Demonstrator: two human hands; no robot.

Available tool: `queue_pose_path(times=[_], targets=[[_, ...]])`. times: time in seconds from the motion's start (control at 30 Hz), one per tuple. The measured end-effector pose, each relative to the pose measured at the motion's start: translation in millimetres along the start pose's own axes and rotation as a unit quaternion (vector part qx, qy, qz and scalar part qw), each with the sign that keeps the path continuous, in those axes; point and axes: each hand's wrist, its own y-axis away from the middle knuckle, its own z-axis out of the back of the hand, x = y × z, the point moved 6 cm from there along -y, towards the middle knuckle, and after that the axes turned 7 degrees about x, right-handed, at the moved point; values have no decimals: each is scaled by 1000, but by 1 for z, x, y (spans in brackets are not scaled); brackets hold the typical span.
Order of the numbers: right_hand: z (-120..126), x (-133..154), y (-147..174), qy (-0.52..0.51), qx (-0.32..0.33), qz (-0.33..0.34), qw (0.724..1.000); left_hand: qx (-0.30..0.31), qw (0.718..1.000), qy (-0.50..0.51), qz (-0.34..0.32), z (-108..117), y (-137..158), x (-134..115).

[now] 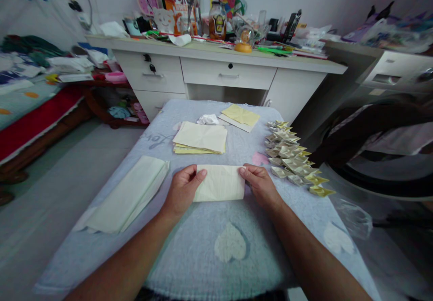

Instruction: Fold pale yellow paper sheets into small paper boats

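Note:
A cream sheet of paper with faint lines and creases is stretched between my two hands above the cloth-covered table. My left hand pinches its left edge, thumb on top. At the opposite edge, my right hand grips the upper corner the same way. Just beyond lies a stack of cream and yellow paper sheets. Folded paper boats stand in rows to the right of my right hand. Left of my left hand rests a long folded pale paper.
Yellow and white sheets and a crumpled white paper lie at the table's far side. Behind stands a white desk crowded with a jar and other items. A washing machine is at right, a bed at left.

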Motion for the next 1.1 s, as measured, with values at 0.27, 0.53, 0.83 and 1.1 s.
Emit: queue_pose_path(times=[0.27,0.53,0.83,1.1], targets=[[0,-1,1,18,2,1,1000,5,1000,8,-5,0,-1,2],[4,4,0,138,-34,24,990,3,1000,-25,-16,0,-2,1],[4,10,0,200,-40,36,978,-16,999,-13,-41,0,-2,-6],[5,6,0,175,-32,24,984,-22,999,-8,-45,2,-3,-4]])
